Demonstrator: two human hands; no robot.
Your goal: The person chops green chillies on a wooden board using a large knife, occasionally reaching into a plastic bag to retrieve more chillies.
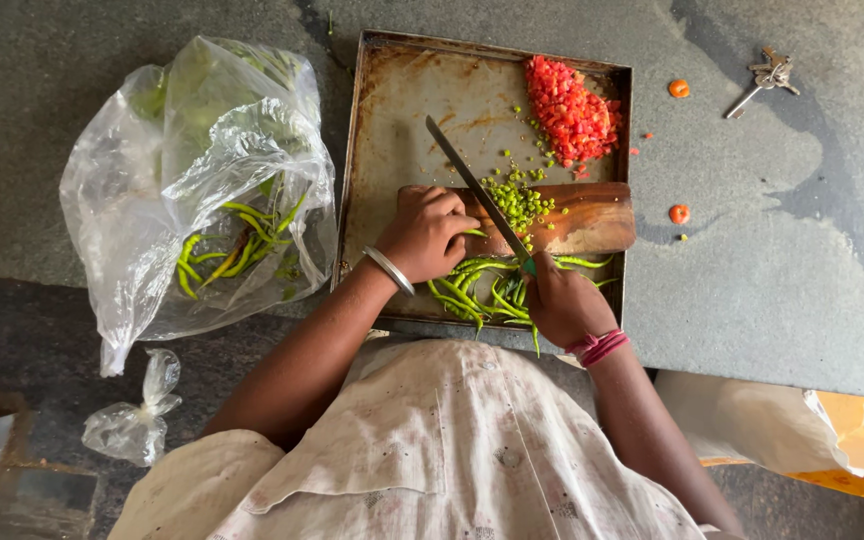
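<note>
A metal tray (392, 120) lies on the grey counter. Across its near part sits a small wooden board (592, 215) with a pile of chopped green chilli pieces (517, 200). My left hand (427, 232) presses down on chillies at the board's left end. My right hand (564, 300) grips the green handle of a long knife (472, 185), whose blade slants over the board toward the tray's middle. Whole green chillies (477, 290) lie in the tray between my hands. Chopped red pieces (570, 110) are heaped in the tray's far right corner.
A clear plastic bag (202, 190) holding more green chillies lies left of the tray. A small crumpled bag (137, 420) sits lower left. Keys (767, 78) and two orange bits (679, 88) (679, 213) rest on the counter at right. An orange-and-white bag (852, 440) is at lower right.
</note>
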